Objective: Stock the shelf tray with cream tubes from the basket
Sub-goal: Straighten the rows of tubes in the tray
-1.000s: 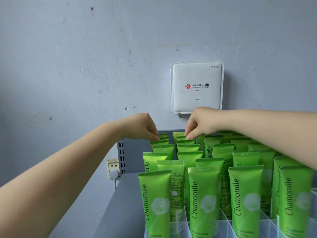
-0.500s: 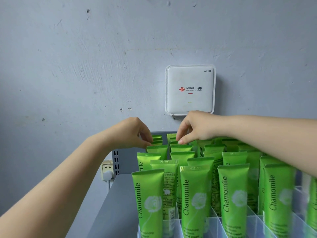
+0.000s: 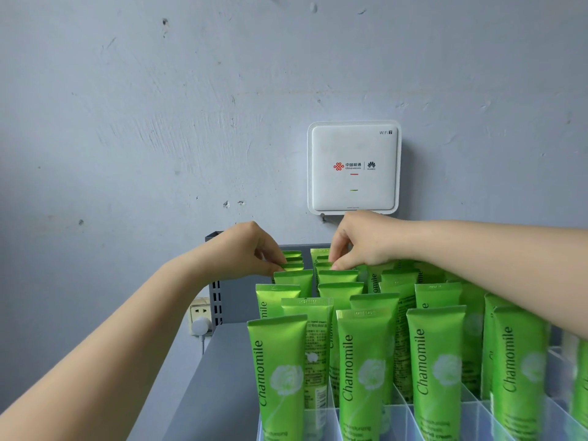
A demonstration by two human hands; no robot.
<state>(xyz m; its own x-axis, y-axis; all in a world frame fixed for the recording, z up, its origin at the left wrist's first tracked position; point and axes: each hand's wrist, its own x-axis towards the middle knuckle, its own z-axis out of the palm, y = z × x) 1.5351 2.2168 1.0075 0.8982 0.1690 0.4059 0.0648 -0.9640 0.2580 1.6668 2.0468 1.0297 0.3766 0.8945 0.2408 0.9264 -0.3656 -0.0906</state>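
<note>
Several green "Chamomile" cream tubes (image 3: 364,367) stand upright in rows inside a clear divided shelf tray (image 3: 397,418). Both my arms reach to the far end of the rows. My left hand (image 3: 251,249) pinches the crimped top of a tube (image 3: 294,266) near the back of the leftmost row. My right hand (image 3: 359,241) pinches the top of a tube (image 3: 323,266) near the back of the second row. The basket is out of view.
The tray sits on a grey metal shelf (image 3: 219,370) against a blue-grey wall. A white WiFi router (image 3: 353,168) hangs on the wall just above my right hand. A wall socket with a plug (image 3: 201,316) lies left of the slotted shelf upright (image 3: 216,297).
Between the earlier frames the view shifted, with the router sliding left and down. Both hands stay at the back tubes, with their fingers closed on the tube tops.
</note>
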